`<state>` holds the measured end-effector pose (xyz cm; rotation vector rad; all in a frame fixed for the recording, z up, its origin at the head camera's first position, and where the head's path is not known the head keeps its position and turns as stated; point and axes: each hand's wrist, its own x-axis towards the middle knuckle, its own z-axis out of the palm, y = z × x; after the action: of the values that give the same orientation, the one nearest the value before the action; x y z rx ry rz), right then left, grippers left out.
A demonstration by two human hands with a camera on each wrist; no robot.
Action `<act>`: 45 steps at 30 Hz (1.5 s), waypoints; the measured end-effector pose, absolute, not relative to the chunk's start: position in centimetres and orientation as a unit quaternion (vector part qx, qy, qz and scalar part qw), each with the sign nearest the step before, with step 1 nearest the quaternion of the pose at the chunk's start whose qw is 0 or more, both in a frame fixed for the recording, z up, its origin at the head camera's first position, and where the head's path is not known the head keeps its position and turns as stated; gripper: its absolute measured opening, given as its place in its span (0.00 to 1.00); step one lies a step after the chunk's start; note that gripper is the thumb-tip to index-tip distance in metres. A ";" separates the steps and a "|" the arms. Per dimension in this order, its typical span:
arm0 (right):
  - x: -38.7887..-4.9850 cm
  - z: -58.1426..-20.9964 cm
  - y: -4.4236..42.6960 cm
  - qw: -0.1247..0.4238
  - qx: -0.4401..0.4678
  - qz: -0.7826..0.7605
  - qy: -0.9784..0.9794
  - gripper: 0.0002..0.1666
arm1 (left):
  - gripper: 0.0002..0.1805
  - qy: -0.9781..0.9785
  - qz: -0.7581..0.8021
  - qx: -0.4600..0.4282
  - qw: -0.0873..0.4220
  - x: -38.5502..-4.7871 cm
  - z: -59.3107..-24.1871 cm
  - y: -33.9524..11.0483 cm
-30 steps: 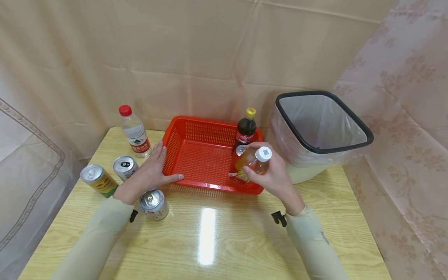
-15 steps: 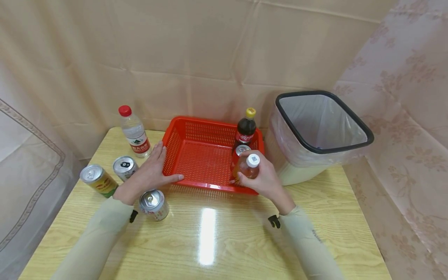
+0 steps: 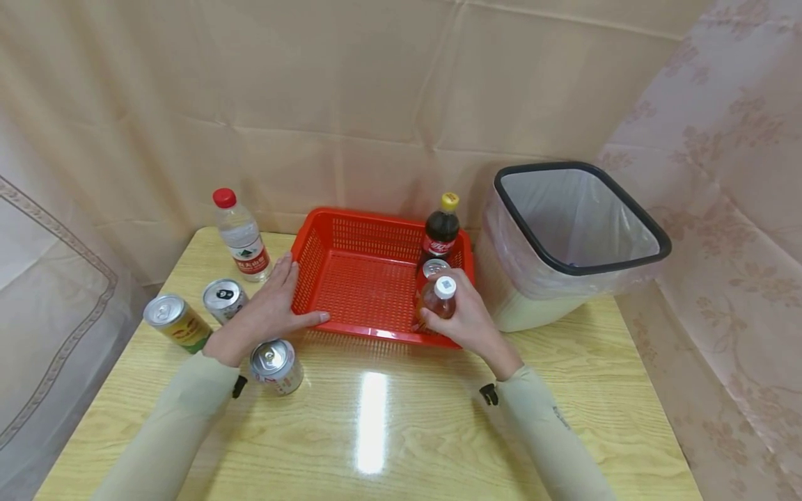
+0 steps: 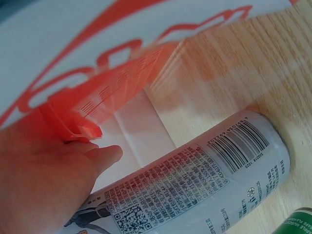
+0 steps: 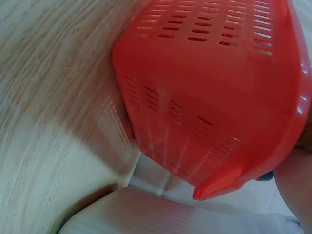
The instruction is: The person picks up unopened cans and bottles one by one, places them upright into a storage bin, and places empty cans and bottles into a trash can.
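In the head view my right hand (image 3: 468, 314) grips a small bottle (image 3: 440, 298) of amber drink with a white cap, upright inside the front right corner of the red plastic basket (image 3: 382, 332). Just behind it are a red can (image 3: 435, 267) and a dark cola bottle (image 3: 441, 233) with a yellow cap, both in the basket. My left hand (image 3: 269, 309) rests against the basket's left side, fingers straight along the rim and thumb stretched over the front corner. The left wrist view has a grey-white can (image 4: 195, 180) lying across it near that hand (image 4: 58, 175).
Left on the wooden table (image 3: 432, 431) stand a red-capped water bottle (image 3: 243, 240), a yellow-green can (image 3: 178, 323), a silver can (image 3: 224, 299) and a pale can (image 3: 276, 367). A bag-lined bin (image 3: 532, 306) with a black rim stands right of the basket.
My right hand has moved left and down with the amber bottle, lowering it into the basket's front right corner. The left hand has stayed in place on the basket.
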<state>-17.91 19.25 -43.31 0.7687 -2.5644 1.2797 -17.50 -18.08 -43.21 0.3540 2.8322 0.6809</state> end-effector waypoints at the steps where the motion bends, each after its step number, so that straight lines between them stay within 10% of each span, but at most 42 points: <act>1: -17.9 -43.3 19.2 0.087 0.255 0.426 -0.863 0.33 | 0.73 0.960 0.231 0.121 0.104 -17.5 -43.2 -18.1; 45: -14.3 -44.3 23.2 0.087 0.227 0.250 -0.937 0.56 | 0.72 0.959 0.232 0.122 0.112 -17.5 -42.9 -18.0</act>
<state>-14.34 23.23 -44.33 0.6778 -2.7921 0.7454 -17.45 -17.96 -42.94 0.3570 2.8146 0.6821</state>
